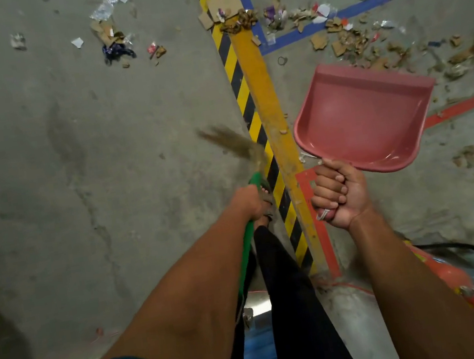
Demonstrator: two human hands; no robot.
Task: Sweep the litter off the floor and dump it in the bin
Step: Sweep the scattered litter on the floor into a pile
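My left hand (250, 203) grips the green handle of a broom (249, 240); its brown bristles (233, 144) are blurred above the concrete floor. My right hand (337, 192) grips the handle of a pink dustpan (365, 117), held in the air with nothing in its scoop. Litter lies ahead: cardboard scraps and wrappers (343, 37) to the right of the yellow line, and a smaller patch of paper and plastic (116, 40) at the upper left. No bin is in view.
A yellow strip with black-and-yellow hazard tape (247, 94) runs up the floor between the two patches. Blue tape (372, 0) and red tape (464, 105) cross the right side. My dark trouser leg (287, 279) stands below. A black hose and an orange object (446, 271) lie at lower right.
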